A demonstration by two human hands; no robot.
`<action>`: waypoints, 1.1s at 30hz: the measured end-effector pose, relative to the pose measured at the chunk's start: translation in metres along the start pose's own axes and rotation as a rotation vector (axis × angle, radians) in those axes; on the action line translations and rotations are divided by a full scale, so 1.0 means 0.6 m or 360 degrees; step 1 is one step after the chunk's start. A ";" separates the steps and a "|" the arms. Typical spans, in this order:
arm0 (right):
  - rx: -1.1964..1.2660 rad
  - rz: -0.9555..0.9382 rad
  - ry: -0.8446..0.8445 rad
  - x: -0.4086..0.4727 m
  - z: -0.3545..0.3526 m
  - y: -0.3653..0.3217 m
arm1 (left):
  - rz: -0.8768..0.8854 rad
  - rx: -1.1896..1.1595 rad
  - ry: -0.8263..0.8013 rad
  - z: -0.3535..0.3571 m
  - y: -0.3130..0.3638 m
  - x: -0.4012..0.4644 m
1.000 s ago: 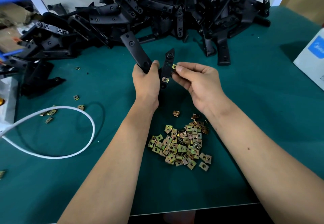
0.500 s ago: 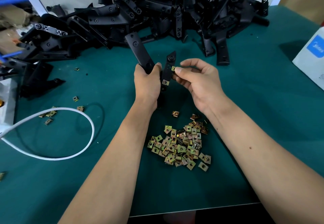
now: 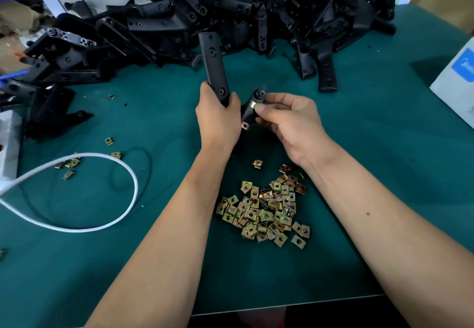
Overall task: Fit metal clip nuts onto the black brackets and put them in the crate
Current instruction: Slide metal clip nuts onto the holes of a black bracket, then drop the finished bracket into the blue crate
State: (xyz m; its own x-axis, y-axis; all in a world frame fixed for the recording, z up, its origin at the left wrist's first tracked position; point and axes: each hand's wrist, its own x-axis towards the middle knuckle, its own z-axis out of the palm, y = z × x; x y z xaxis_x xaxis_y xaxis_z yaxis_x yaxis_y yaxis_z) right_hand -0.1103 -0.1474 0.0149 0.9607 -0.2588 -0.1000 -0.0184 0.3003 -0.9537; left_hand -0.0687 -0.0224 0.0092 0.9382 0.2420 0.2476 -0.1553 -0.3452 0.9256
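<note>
A: Head view, left to right, quick. White cable loop (image 3: 77, 191) and stray nuts on the counter (image 3: 384, 199) far left. My left hand (image 3: 218, 120) is wrapped round the black bracket (image 3: 214, 66), long arm pointing up.

B: Right one?

A: My right hand (image 3: 289, 125) pinches a clip nut (image 3: 254, 105) against the bracket's short arm, thumb on it. One nut (image 3: 245, 125) already sits lower down.

B: Progress?

A: Early, I'd judge. Big bracket pile (image 3: 230, 14) at the back, loose nut heap (image 3: 264, 209) near me. No crate in view.
</note>
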 end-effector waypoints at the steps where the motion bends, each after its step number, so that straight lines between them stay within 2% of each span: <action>1: -0.0019 -0.0004 0.0052 0.002 0.002 0.002 | 0.0038 0.0031 0.0034 -0.001 0.001 0.000; 6: -0.0136 -0.0124 0.0289 0.002 0.014 0.009 | 0.0286 0.0089 0.0054 -0.005 0.011 -0.010; 13: 0.0002 0.0027 0.0455 0.025 -0.014 0.000 | 0.0567 0.0182 -0.0383 -0.015 0.020 -0.021; 16: -0.0006 -0.0003 0.0454 0.021 -0.032 -0.008 | 0.0464 0.0085 -0.0758 -0.023 0.021 -0.020; 18: 0.0068 -0.0050 0.0426 0.012 -0.048 -0.018 | 0.0320 -0.0152 -0.0934 -0.014 0.034 -0.030; 23: 0.0312 -0.0294 0.0323 -0.036 -0.117 -0.078 | 0.0338 -0.0570 -0.1010 0.044 0.104 -0.087; 28: 0.0365 -0.0320 0.0602 -0.107 -0.223 -0.126 | 0.0255 -0.0614 -0.1280 0.145 0.192 -0.191; 33: 0.0675 -0.0370 0.0535 -0.227 -0.402 -0.144 | 0.0287 -0.0438 -0.1763 0.268 0.280 -0.355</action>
State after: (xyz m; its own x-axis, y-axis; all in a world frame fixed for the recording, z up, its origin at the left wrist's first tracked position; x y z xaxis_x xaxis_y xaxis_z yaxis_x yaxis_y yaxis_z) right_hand -0.3064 -0.3595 0.0427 0.7843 -0.6181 -0.0524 0.3614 0.5239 -0.7713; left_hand -0.2450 -0.2778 0.0659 0.6315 -0.7658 0.1219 -0.2491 -0.0515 0.9671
